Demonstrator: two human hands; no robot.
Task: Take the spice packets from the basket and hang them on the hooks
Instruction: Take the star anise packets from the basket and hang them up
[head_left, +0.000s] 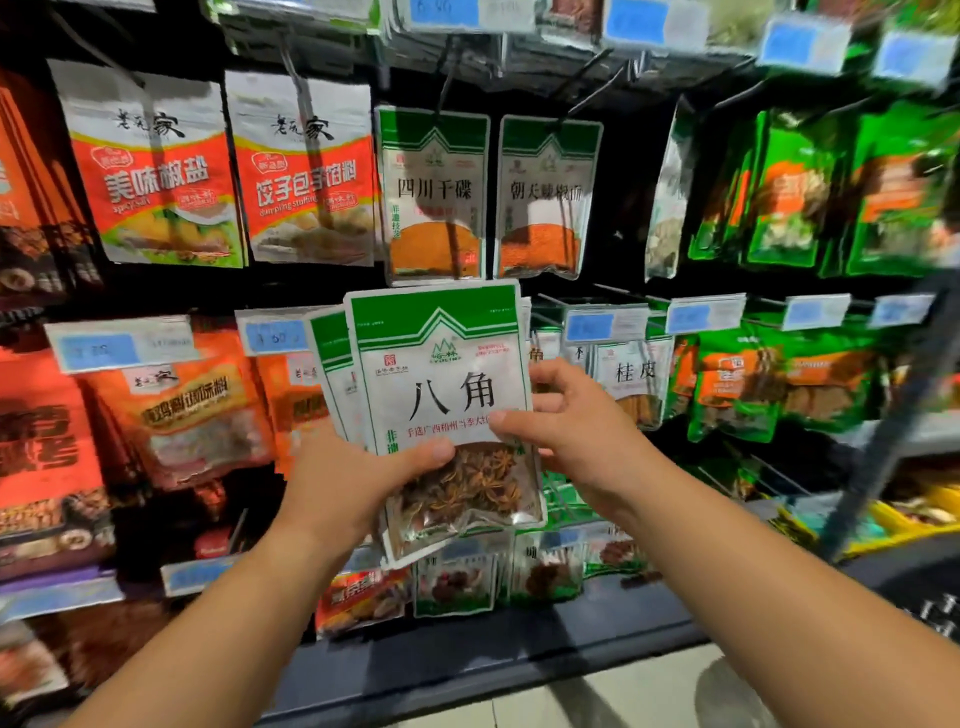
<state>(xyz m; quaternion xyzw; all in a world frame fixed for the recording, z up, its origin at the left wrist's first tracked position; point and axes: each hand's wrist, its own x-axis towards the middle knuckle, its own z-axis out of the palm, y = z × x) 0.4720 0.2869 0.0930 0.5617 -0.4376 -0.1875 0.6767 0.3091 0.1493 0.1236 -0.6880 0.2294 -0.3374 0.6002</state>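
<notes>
Right now my left hand (358, 467) is curled round the lower part of a small stack of star anise packets (441, 374), with the thumb laid across the front one just above its clear window. My right hand (566, 421) pinches the right edge of that front one, thumb on its face and fingers behind. A second packet (328, 358) peeks out at the left from behind it.

Just beyond my right fingers a cinnamon-bark packet (628, 374) hangs under a blue price tag (589, 327). Directly above the stack, two green-and-white chilli packets (434, 192) hang from wire hooks (447, 88), their bottoms almost meeting the stack's top edge. Orange-red seasoning bags (150, 166) fill the left, bright green bags (779, 192) the right.

The stack stands upright between my two hands, hiding the hanging row behind it.
</notes>
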